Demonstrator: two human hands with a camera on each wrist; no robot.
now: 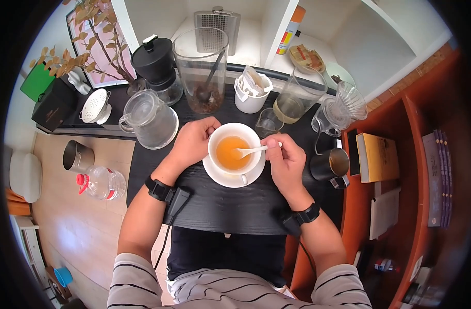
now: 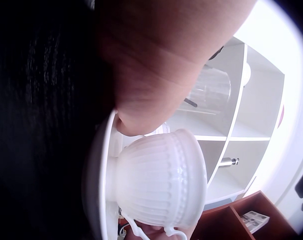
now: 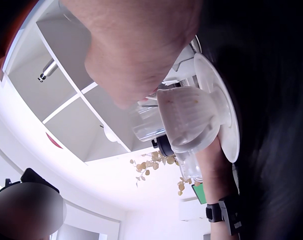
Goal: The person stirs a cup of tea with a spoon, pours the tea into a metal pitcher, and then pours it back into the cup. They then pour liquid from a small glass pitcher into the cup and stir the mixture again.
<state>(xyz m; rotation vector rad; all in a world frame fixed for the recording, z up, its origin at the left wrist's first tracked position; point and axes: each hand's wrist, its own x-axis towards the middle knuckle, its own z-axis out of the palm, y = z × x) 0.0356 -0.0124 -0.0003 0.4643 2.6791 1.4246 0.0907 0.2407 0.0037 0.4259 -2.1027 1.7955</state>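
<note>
A white cup [image 2: 156, 180] with ribbed sides stands on a white saucer [image 1: 222, 179], its handle facing my body. Amber liquid [image 1: 229, 158] fills much of it. My right hand [image 1: 288, 164] pinches the handle of a white spoon [image 1: 255, 150], whose bowl dips into the liquid. On the cup's other side, my left hand [image 1: 193, 141] is bent in close and holds the saucer's edge. In the left wrist view a fingertip [image 2: 134, 125] presses on the saucer near the cup's foot; the fingers beneath are hidden.
Behind the cup stand a glass cylinder [image 1: 186, 77], a drip-bag cup [image 1: 250, 105], a small glass beaker [image 1: 269, 122] and a tall glass [image 1: 292, 105]. A lidded glass jug [image 1: 148, 121] is left; a metal pitcher [image 1: 325, 166] and glass dripper [image 1: 334, 116] are right.
</note>
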